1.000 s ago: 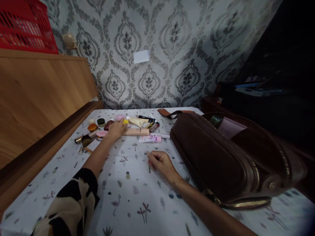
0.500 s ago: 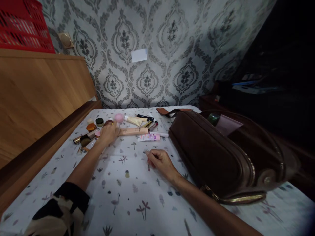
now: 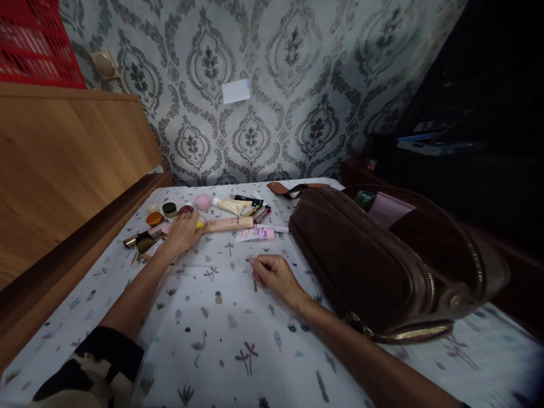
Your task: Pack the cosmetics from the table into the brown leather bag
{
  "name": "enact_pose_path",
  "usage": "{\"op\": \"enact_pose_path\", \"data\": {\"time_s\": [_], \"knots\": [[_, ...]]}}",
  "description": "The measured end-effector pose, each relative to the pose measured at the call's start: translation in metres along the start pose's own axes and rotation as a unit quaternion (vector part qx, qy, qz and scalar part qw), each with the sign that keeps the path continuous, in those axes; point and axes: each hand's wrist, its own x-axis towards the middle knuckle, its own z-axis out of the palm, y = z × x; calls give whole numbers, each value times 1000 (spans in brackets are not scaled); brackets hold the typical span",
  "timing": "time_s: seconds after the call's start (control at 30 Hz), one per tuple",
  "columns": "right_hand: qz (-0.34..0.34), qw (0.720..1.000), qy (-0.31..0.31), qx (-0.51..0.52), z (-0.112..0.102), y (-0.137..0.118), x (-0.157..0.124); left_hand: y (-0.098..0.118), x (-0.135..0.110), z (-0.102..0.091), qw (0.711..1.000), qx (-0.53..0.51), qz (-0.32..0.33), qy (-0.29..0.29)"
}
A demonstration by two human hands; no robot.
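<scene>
My left hand [image 3: 182,233] reaches in among the cosmetics, fingers stretched forward and partly hidden. By its thumb side are a small yellow item [image 3: 199,225] and the end of a long peach tube [image 3: 228,224]. A dark red round item [image 3: 185,209] lies just beyond the fingertips. My right hand [image 3: 274,275] rests on the patterned tablecloth [image 3: 221,334] with curled fingers, pinched at the tips; something small and pale may be between them, too unclear to name. A pink-and-white tube [image 3: 255,234] lies beyond it.
A brown bag [image 3: 361,260], unzipped, stands on the right with a green-lidded item [image 3: 364,198] and a pink packet [image 3: 389,209] inside. Brushes [image 3: 145,243], jars [image 3: 169,209], a pink sponge [image 3: 203,202] and a cream tube [image 3: 227,205] lie at the back left. A wooden cabinet [image 3: 72,170] borders the left.
My left hand has drawn slightly back toward me and left, and the yellow item now shows beside it. My right hand keeps its pose. The view has shifted a little.
</scene>
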Motion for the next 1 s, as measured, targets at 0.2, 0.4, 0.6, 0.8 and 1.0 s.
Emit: {"op": "enact_pose_path", "data": {"time_s": [0.2,0.4,0.6,0.8,1.0], "knots": [[2,1000,-7,4,-1,-3,-1,7,-6,-9,998,-65,17,-18],[-3,1000,4,9,0,-2,-2,29,-31,-6,996,-74,54,-9],[-7,1000,-5,22,0,-5,-3,39,-48,0,995,-73,61,-17],[0,1000,1,27,1,-4,-2,53,-64,-2,982,-157,92,-45],[0,1000,10,12,2,-6,-4,69,-83,-3,979,-158,123,-43]]}}
